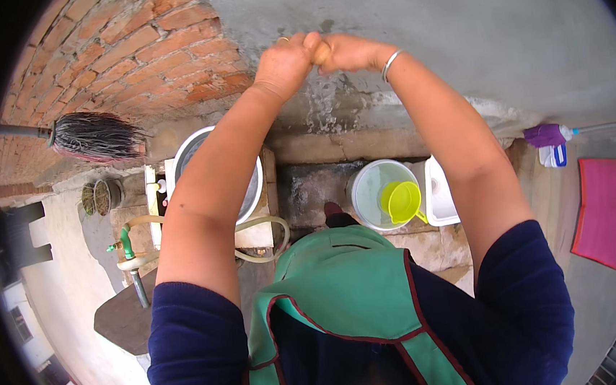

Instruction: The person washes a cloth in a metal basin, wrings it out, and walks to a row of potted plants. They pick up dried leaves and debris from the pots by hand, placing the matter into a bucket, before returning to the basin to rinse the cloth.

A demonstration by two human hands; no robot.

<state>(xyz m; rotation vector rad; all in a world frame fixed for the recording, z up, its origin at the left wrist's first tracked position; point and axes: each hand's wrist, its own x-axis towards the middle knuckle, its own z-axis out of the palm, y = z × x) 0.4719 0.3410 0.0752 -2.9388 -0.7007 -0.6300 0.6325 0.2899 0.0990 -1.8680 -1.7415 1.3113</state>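
Both arms reach straight out ahead, and my hands meet in front of the grey wall. My left hand (pixel 285 67) is curled closed, with a ring on one finger. Pressed against it, my right hand (pixel 347 52) is closed too, a silver bangle (pixel 390 64) round its wrist. Whatever they grip is hidden by the fingers; only a small tan patch shows between them, and I cannot tell what it is. Water drops (pixel 330 104) show just below the hands.
Below right stands a bucket of water (pixel 362 188) with a yellow-green dipper (pixel 403 201), beside a white basin (pixel 438 193). A large round tub (pixel 252 197) sits behind my left forearm. Further left are a green tap (pixel 125 239), a hose (pixel 282 231) and a mop (pixel 94 135).
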